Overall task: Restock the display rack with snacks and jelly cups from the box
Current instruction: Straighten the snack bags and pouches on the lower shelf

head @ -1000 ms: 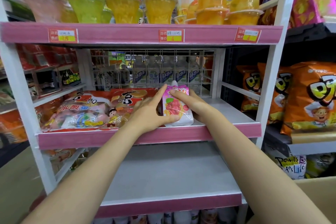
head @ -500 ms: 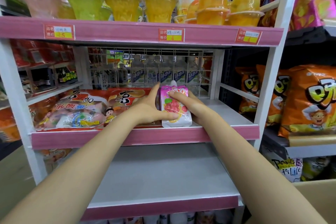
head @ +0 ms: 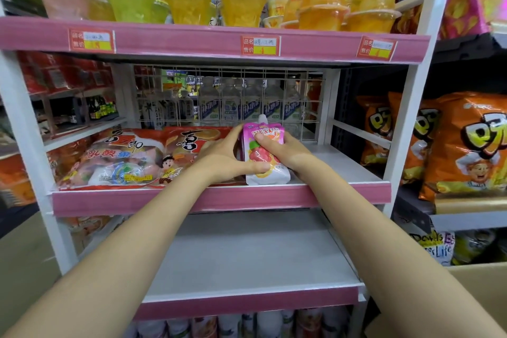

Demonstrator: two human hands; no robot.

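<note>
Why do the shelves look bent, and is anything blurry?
Head view: the wide lens bows the top shelf and posts; the far-left edge is smeared, while the pink pouch between both hands stays sharp; lighting is even, with glare on the orange bags.

Bright, even light from overhead; wide-angle bending at the edges, left side motion-blurred.
</note>
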